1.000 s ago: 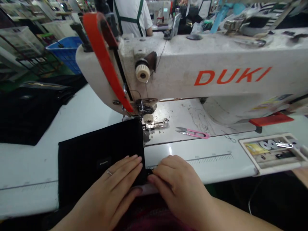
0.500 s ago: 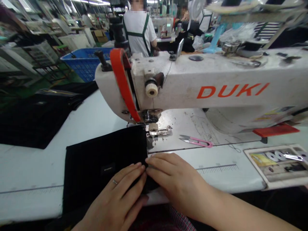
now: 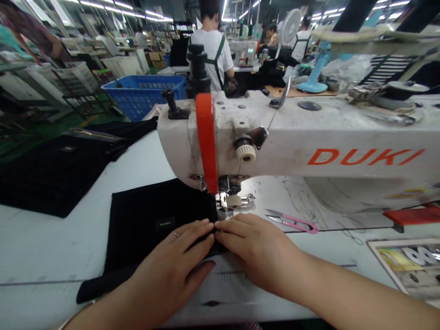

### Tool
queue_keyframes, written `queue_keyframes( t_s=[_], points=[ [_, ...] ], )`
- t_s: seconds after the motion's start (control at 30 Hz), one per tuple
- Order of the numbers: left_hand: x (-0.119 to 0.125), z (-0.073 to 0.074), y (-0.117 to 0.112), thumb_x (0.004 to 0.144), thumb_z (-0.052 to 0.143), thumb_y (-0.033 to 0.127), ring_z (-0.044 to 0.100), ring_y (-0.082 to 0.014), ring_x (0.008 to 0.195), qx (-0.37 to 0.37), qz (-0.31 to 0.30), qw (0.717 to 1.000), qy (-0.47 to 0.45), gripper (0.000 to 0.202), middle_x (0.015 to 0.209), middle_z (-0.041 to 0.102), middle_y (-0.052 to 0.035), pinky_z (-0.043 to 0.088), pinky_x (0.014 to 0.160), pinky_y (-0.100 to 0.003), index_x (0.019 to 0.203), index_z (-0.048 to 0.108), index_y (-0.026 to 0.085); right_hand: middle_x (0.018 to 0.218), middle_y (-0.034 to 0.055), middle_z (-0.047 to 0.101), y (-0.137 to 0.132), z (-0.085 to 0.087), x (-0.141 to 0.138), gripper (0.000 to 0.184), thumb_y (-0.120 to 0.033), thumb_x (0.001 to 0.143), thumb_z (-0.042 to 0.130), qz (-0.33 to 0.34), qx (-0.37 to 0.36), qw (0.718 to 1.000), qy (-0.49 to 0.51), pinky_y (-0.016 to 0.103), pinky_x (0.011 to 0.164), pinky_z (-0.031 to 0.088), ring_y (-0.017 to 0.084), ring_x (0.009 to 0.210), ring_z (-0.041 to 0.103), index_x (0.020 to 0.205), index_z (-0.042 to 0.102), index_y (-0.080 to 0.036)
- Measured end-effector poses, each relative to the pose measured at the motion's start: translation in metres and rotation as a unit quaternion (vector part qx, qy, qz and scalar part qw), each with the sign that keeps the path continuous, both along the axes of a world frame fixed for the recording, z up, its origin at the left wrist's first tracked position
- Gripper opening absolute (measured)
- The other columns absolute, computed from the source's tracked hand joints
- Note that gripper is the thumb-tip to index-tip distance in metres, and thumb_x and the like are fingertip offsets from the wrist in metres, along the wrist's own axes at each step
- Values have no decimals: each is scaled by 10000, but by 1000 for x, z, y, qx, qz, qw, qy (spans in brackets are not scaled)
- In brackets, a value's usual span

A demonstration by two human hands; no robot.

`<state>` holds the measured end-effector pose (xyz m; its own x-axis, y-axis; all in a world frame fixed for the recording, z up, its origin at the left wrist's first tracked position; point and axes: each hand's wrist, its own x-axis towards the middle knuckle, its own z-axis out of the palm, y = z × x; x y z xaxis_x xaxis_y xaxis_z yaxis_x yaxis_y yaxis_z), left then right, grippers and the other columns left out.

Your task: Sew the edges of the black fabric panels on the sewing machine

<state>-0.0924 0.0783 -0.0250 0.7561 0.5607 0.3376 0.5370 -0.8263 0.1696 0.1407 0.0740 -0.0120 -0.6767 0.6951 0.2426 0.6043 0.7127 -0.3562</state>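
In the head view, your left hand and right hand have drawn together, fingers lying close and pressing flat, not pinching, on the black cloth. Its edge now sits just beside the presser foot, with the snips nearby.

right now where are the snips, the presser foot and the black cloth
snips (image 3: 301, 224), head view, on the pink handle
presser foot (image 3: 244, 200), head view, on the metal foot's right end
black cloth (image 3: 144, 233), head view, on the bare cloth left of the hands
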Motion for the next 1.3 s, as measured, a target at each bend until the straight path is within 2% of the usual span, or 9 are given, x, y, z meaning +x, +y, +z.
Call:
queue_keyframes(
  t_s=[0.17,0.4,0.67,0.83,0.97,1.07,1.13,1.23,1.3],
  points=[
    [1,-1,19,984,530,240,571,-267,1261,-14,-3,1000,5,291,1339,614,-133,548,1053,-477,1243,616,138,1193,92,699,12,0,0,327,-55,892,564,-16,16,1000,-6,394,901,546,250,1011,639,1187,679,-136],
    [3,-1,47,957,557,211,579,-263,1239,-20,-11,1000,-9,287,1317,612,-136,526,1068,-457,1225,631,139,1118,117,688,20,-3,-3,436,-53,807,563,-100,-8,995,-24,438,853,543,294,986,611,1214,675,-162],
    [5,-5,66,1009,508,282,599,-249,1178,2,-30,999,-10,269,1193,652,-120,496,1092,-413,1198,636,140,1101,131,684,24,-9,-5,547,-73,801,518,-116,-16,993,-25,415,823,518,288,960,607,1336,599,-155],
    [-12,-3,91,1059,421,308,586,-214,1223,9,-93,996,11,319,1259,666,-76,468,1116,-384,1240,657,193,998,118,665,21,-10,0,384,-101,859,489,-131,10,991,39,384,769,497,268,903,585,1203,655,-141],
    [-25,-4,107,1057,441,365,622,-198,1173,4,-109,994,-15,323,1214,702,-54,478,1095,-395,1204,694,229,886,102,631,25,-5,7,183,-182,948,490,-169,56,983,44,381,778,463,255,881,553,918,664,-137],
    [-25,-4,103,1052,466,337,671,-164,1084,-17,-96,994,-41,286,1133,737,-40,515,1042,-351,1135,715,223,822,78,615,30,-3,9,240,-248,984,498,-183,74,980,-2,369,741,434,238,822,540,808,639,-164],
    [-20,-4,94,1033,510,321,690,-158,1043,-48,-65,995,-62,243,1088,751,-25,537,1012,-337,1085,729,230,807,70,607,33,-4,8,257,-278,982,520,-188,80,979,-18,364,721,424,230,795,539,777,635,-175],
    [-12,-5,81,1002,567,300,706,-157,981,-91,-1,990,-106,189,1028,759,-11,568,960,-329,1023,744,236,819,69,605,33,-6,8,196,-287,951,573,-182,83,980,-6,362,720,423,232,807,540,804,641,-177],
    [-11,-6,80,992,582,276,704,-152,969,-99,15,987,-123,172,1022,760,-12,572,946,-320,1012,745,229,872,73,624,33,-7,9,148,-282,944,593,-164,76,984,7,367,757,430,241,861,547,864,659,-176]
  ],
)
